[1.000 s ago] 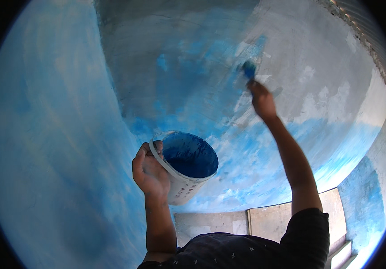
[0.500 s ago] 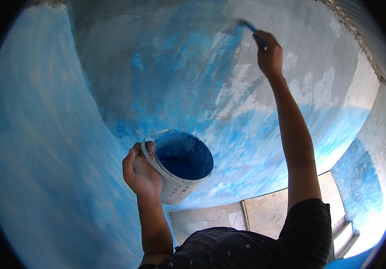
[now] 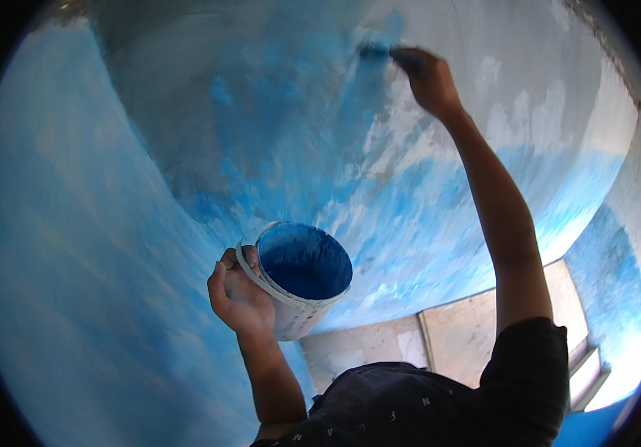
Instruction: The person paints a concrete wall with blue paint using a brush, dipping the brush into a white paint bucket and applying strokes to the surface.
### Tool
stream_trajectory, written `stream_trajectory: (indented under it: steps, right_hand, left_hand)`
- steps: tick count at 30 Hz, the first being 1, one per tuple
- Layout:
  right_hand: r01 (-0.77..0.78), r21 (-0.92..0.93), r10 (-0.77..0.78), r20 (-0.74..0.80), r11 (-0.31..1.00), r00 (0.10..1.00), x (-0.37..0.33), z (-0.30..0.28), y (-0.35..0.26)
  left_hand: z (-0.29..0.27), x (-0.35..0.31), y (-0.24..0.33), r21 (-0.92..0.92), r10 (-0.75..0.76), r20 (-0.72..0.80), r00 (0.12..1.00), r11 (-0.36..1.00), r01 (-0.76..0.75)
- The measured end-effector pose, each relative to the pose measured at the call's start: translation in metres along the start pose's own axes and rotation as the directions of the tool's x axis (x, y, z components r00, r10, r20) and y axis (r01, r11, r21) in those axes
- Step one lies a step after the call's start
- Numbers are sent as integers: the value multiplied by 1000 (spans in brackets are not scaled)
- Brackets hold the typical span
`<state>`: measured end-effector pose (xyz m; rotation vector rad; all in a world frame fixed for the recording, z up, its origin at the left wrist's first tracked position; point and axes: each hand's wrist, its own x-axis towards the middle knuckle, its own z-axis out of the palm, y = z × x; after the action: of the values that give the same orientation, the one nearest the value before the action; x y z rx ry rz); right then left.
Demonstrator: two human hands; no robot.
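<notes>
A white plastic bucket (image 3: 300, 316) hangs in front of my chest, tilted so that its blue-stained inside shows. Dark blue paint (image 3: 297, 283) lies at its bottom. My left hand (image 3: 243, 298) grips the bucket at its left side, fingers closed at the rim and handle. High up, my right hand (image 3: 434, 83) is closed round the handle of a paintbrush (image 3: 377, 52). The bristles are dark with blue and blurred; they are at the grey wall (image 3: 298, 45), over a fresh blue patch.
The left wall (image 3: 74, 246) is covered in light blue. Blue strokes run up the wall ahead, with grey and whitish bare areas above and to the right. Below stand a pale board (image 3: 469, 331) and small steps (image 3: 587, 376) at the lower right.
My right hand has moved left and slightly down with the paintbrush, which now points left. Blue shows where the brush was. The bucket stays nearly in place; the view has shifted slightly.
</notes>
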<state>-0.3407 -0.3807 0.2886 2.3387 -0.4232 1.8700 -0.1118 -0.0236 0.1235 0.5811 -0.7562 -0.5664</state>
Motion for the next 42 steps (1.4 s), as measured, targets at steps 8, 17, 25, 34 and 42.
stream_trajectory:
  steps: [8,17,25,34,42]
  right_hand:
    - [31,-211,93,553,977,828,-147,81,-24]
    - [-23,34,16,212,999,977,-20,32,-38]
    - [175,-228,-115,251,958,961,-89,84,-24]
    - [-112,90,11,731,990,682,-185,93,-59]
    - [-118,195,114,35,974,993,-69,55,-30]
  left_hand:
    - [2,4,-3,-34,-72,-15,997,997,71]
    - [-10,7,-1,-163,-115,6,993,980,114]
    - [19,-3,8,26,-73,-93,993,997,76]
    - [34,1,23,32,-110,-93,990,993,113]
    - [32,-4,21,-10,-97,-137,986,995,96]
